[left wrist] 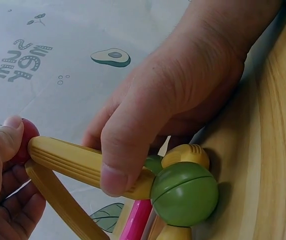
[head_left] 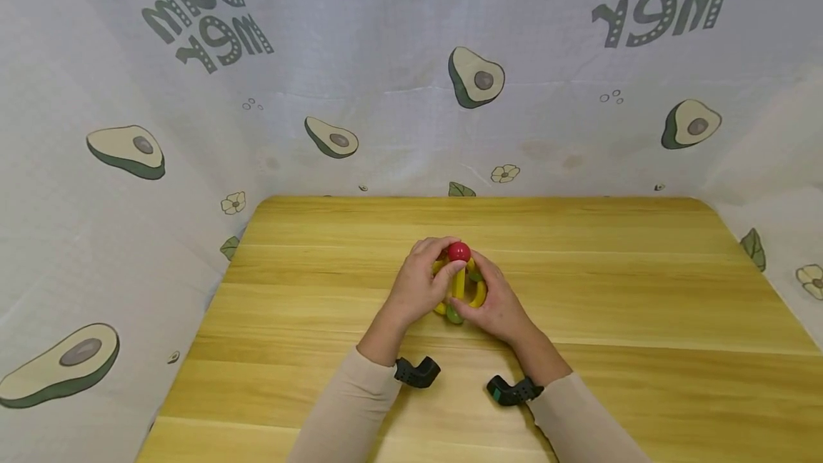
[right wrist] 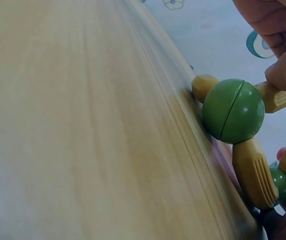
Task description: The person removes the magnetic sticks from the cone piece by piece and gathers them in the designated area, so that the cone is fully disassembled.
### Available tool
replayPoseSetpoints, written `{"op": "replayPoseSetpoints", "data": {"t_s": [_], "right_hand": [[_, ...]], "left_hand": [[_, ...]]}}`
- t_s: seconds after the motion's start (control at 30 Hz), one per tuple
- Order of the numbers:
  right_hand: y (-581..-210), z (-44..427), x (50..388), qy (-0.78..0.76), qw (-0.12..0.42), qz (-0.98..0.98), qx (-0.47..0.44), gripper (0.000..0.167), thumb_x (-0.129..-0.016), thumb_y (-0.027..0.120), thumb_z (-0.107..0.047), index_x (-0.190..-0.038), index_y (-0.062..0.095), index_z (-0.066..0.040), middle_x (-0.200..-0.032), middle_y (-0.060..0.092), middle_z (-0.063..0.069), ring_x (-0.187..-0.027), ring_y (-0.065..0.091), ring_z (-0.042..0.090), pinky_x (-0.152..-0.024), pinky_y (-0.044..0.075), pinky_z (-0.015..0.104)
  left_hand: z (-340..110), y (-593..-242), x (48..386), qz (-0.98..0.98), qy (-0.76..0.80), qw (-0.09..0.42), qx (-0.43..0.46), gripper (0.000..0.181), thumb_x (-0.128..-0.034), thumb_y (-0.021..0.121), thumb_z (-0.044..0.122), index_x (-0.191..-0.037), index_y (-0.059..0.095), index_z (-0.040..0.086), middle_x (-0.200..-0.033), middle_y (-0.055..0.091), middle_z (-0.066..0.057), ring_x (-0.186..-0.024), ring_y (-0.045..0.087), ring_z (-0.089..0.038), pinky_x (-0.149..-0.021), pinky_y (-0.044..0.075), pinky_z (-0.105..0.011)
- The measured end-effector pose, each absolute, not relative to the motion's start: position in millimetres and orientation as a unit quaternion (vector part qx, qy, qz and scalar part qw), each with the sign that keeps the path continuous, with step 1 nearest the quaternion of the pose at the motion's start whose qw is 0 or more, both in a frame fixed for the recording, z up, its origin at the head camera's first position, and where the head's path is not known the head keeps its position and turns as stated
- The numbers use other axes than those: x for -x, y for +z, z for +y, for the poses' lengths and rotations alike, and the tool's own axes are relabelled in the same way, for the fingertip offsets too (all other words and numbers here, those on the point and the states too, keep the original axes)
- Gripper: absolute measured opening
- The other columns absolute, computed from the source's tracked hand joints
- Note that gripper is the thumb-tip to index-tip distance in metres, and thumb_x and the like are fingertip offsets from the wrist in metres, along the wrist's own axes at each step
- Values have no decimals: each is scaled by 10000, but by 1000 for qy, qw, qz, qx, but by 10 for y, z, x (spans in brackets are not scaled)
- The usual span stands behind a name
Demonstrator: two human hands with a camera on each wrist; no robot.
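A toy frame of yellow rods and coloured balls stands on the table in front of me. At its top my left hand (head_left: 414,290) pinches a red ball (head_left: 459,251). A straight yellow rod (left wrist: 65,159) slopes from that ball down to a green ball (left wrist: 184,194) near the tabletop. My right hand (head_left: 500,307) grips this rod close to its lower end, thumb lying across it. Another yellow rod (left wrist: 63,202) also meets the red ball. Curved yellow pieces (right wrist: 254,172) join the green balls at the base. A pink rod (left wrist: 135,220) shows behind, partly hidden.
The wooden table (head_left: 289,349) extends to both sides of the hands. A white curtain (head_left: 386,41) printed with avocados hangs behind it and at the sides. Black wrist cameras (head_left: 418,372) sit on both wrists.
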State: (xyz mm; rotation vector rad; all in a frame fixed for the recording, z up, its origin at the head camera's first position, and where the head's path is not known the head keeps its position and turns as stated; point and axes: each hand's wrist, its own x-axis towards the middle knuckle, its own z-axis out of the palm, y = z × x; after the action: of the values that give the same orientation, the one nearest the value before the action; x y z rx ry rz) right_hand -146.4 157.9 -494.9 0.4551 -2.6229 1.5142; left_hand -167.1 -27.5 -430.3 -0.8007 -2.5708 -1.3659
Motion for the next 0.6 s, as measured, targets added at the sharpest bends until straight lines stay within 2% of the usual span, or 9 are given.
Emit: {"op": "replayPoseSetpoints", "data": {"t_s": [0.6], "right_hand": [[-4955,1585,1464,496,41,-854,-150,919,-812,846,-221,-1584,348,-210,-1619,376,123,-1475,363,401,-1177,299,666]], "left_hand": [[-226,-4333,1640,-852,-451,71,256,402,-1044,587,260,-1376,565,35,-1292,625,-109,-1206,571,-223,-1035,532,-371]]}}
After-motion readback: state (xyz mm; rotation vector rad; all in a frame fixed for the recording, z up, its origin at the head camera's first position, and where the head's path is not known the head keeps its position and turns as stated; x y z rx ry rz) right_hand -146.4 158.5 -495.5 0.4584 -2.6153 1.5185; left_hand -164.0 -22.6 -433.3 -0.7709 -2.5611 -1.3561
